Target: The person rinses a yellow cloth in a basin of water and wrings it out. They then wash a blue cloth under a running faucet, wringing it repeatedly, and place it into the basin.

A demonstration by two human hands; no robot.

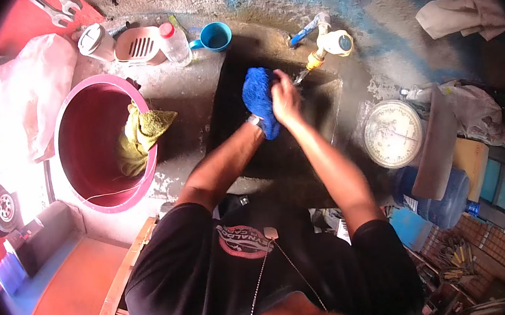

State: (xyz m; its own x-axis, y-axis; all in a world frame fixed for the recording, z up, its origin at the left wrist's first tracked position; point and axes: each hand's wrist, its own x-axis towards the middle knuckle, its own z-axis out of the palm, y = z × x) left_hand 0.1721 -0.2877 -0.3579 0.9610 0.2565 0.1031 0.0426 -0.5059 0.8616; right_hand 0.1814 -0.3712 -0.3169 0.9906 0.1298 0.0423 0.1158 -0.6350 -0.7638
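Observation:
A fluffy blue microfiber cloth [260,95], perhaps a mitt, covers my left hand, whose fingers are hidden beneath it. At that wrist a metal watch [255,121] shows. My right hand [285,97] presses against the cloth's right side with fingers curled, slightly blurred by motion. Both hands are over a dark concrete sink [246,156]. Just to their upper right, a wall faucet [318,54] points down toward the right hand, with what looks like water at its mouth.
Left of the sink stands a maroon tub [72,158] with a yellow-green towel [142,132] over its rim. A turquoise mug [215,36], a red-capped bottle [174,46] and a soap dish [138,45] line the back ledge. On the right are a dial scale [393,134] and a water jug [447,198].

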